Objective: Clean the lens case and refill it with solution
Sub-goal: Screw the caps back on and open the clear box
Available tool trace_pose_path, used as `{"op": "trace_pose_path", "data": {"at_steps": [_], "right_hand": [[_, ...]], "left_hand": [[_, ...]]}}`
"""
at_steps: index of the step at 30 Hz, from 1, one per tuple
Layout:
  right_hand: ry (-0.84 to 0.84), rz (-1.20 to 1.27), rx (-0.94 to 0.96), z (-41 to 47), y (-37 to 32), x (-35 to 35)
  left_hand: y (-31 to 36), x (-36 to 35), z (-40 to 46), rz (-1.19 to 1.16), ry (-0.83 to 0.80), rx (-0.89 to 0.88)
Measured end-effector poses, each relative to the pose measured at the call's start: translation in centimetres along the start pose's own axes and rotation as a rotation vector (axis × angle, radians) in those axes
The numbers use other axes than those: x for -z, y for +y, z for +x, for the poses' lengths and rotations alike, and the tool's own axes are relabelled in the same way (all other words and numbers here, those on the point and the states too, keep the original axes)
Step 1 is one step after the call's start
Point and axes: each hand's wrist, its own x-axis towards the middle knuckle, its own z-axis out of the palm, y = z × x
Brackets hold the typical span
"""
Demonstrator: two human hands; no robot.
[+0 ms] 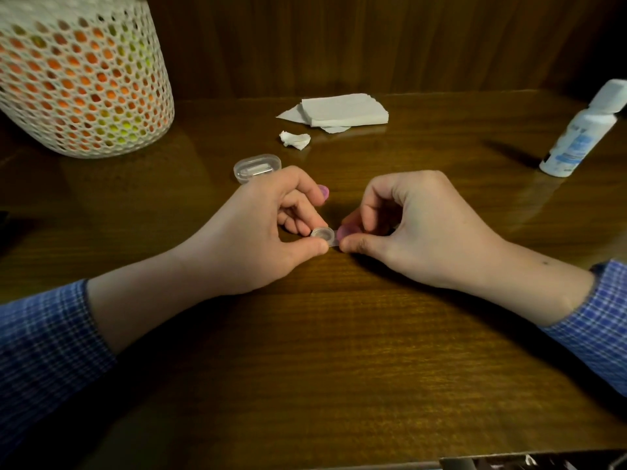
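Note:
A small clear lens case [323, 235] sits between both hands at the table's middle. My left hand [271, 228] pinches its open left well between thumb and fingers. A purple cap [324, 191] shows behind the left fingers, and I cannot tell whether they hold it. My right hand [410, 225] pinches a second purple cap [346, 232] over the case's right well. The white solution bottle [576, 134] stands at the far right, cap on.
A stack of white tissues [342, 109] and a crumpled tissue wad [294, 140] lie behind the hands. A clear oval plastic box [257, 167] sits at left-centre. A white mesh basket [81, 76] stands at the back left. A dark wooden wall closes the rear.

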Motion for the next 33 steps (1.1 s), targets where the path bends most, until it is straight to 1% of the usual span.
{"op": "trace_pose_path", "data": {"at_steps": [7, 10, 16, 23, 33], "right_hand": [[-0.064, -0.026, 0.025, 0.6, 0.6, 0.3], [-0.076, -0.017, 0.026, 0.7, 0.9, 0.5], [-0.049, -0.067, 0.02, 0.6, 1.2, 0.6], [-0.09, 0.036, 0.026, 0.3, 1.2, 0.7], [-0.169, 0.069, 0.032, -0.3, 1.0, 0.7]], "left_hand": [[0.2, 0.5, 0.1, 0.042, -0.046, -0.018], [0.2, 0.4, 0.0, 0.039, -0.038, -0.032], [0.2, 0.3, -0.6, 0.078, -0.032, -0.08], [0.0, 0.4, -0.7, 0.101, -0.041, -0.097], [-0.2, 0.5, -1.0, 0.164, -0.011, -0.113]]}}
